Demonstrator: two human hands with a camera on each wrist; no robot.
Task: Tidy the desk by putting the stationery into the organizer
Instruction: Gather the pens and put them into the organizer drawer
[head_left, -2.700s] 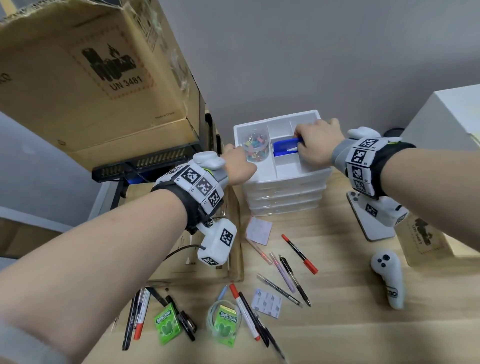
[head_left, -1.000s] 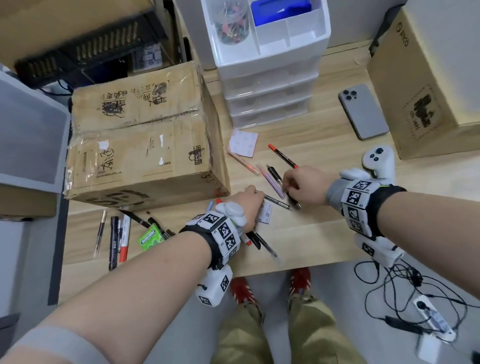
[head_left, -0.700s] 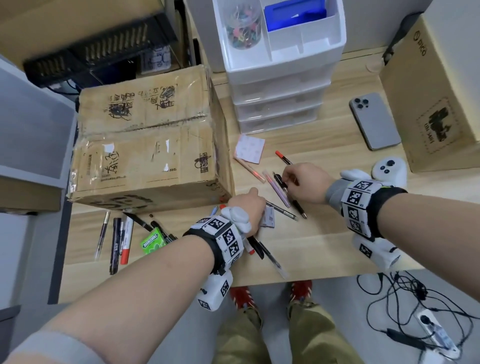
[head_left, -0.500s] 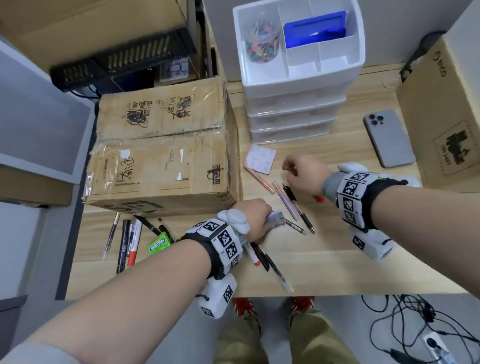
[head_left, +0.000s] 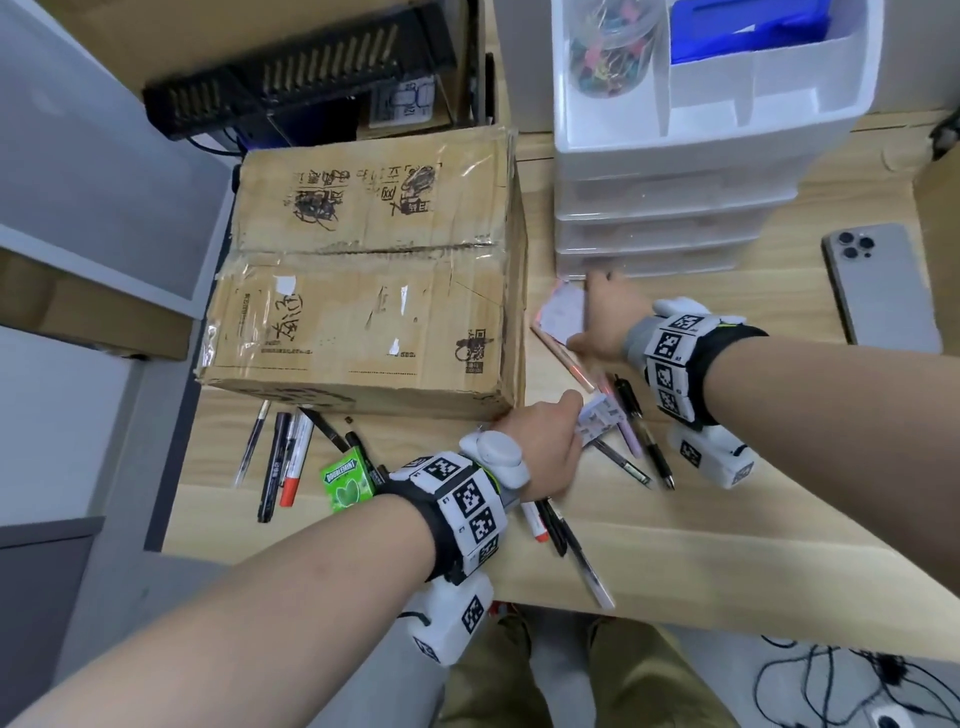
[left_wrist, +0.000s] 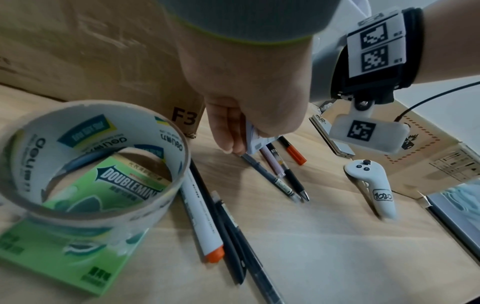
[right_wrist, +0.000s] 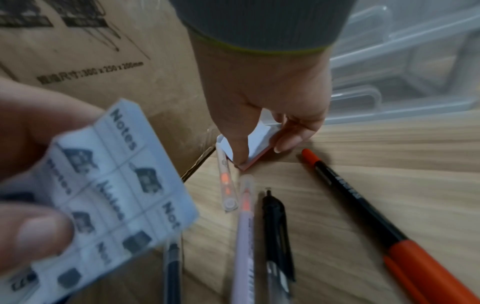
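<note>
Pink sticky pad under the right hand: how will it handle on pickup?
Likely light: the right hand tips the pink sticky pad up on one edge with thumb and fingertips. Probably semi-stiff, since the raised stack looks flat. Loose top sheets might fan; blur hides that.

Bench (head_left: 727, 545): pale wood grain, matt. Box (head_left: 363, 291): rough brown cardboard, glossy tape strips. Organizer (head_left: 675, 156): smooth white plastic, translucent drawers. Pens (left_wrist: 272, 176): plastic. Tape roll (left_wrist: 98, 164): glossy clear film. Notes (right_wrist: 109, 185): paper. Phone (head_left: 878, 286): matt.
</note>
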